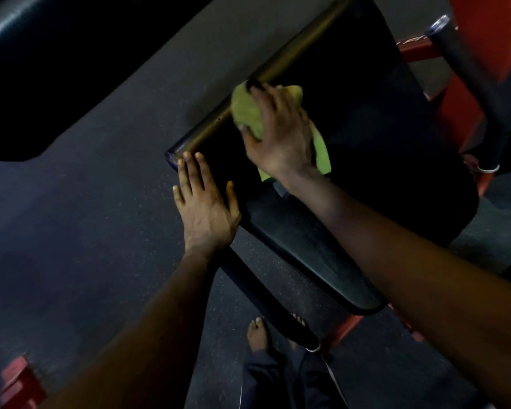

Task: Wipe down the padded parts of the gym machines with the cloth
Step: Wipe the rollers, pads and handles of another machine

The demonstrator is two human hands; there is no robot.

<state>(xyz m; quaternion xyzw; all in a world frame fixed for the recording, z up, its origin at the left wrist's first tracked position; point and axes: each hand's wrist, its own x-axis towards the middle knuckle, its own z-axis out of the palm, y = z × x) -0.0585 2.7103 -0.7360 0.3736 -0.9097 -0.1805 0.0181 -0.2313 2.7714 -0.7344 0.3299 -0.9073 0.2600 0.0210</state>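
Observation:
A yellow-green cloth (247, 112) lies on a black padded bench (366, 128) near its left edge. My right hand (278, 134) presses on the cloth, thumb and fingers curled round its bunched end, and the cloth's tail sticks out by my wrist. My left hand (205, 202) rests flat with straight fingers on the pad's near left corner. A second black pad (307, 255) sits lower, toward me, under my right forearm.
Red frame parts (460, 113) and a dark steel post (466, 63) stand at the right. A dark bar (266, 296) runs under the lower pad. Another dark pad (42, 69) fills the top left. My bare foot (257, 335) stands on grey rubber flooring. A red block (18, 385) lies bottom left.

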